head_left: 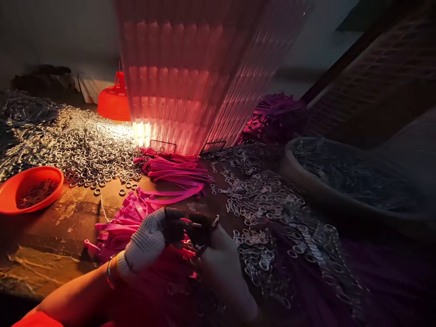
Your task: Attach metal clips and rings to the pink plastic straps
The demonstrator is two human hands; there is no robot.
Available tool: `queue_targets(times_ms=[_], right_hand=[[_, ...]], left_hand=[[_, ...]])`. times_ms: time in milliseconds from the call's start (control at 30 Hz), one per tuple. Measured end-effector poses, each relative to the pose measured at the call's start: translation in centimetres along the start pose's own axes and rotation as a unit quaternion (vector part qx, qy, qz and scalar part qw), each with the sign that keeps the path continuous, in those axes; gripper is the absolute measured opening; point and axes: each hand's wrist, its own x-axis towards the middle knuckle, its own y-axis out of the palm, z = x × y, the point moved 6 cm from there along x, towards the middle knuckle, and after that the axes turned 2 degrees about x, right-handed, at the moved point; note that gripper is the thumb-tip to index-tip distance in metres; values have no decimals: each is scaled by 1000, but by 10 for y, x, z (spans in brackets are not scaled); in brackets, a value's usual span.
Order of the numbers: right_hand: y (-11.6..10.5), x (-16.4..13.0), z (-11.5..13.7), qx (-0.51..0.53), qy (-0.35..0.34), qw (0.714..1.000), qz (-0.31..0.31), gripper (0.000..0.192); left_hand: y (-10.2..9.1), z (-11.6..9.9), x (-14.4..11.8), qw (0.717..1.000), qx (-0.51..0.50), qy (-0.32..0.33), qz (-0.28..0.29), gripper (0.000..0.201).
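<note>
My left hand, in a white dotted glove with dark fingertips, is closed, its fingers curled toward my right. My right hand, also gloved and in shadow, is closed with its fingertips meeting the left ones. Small shiny metal pieces show between and under the fingers of my right hand. What my left fingers pinch is hidden by the dark fingertips. Beneath and behind my hands lies a heap of pink straps. To the right spreads a pile of metal clasps with ring ends.
Many metal rings cover the left rear of the wooden table, under a red lamp. An orange bowl holds small pieces. A translucent ribbed panel stands behind. A large tub is at right.
</note>
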Motion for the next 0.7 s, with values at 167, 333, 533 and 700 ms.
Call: queue_targets(times_ms=[167, 333, 533, 700], right_hand=[[8, -3, 0, -147, -72, 986, 14, 42], [19, -3, 12, -349, -164, 922, 29, 20], [19, 5, -16, -208, -3, 976, 58, 12], [-22, 26, -56, -21, 101, 990, -93, 27]], left_hand=[[-5, -1, 2, 995, 76, 54, -29, 38], [-1, -4, 10, 995, 88, 15, 33, 35], [0, -1, 39, 993, 104, -35, 30, 31], [26, -10, 117, 861, 488, 97, 105, 20]])
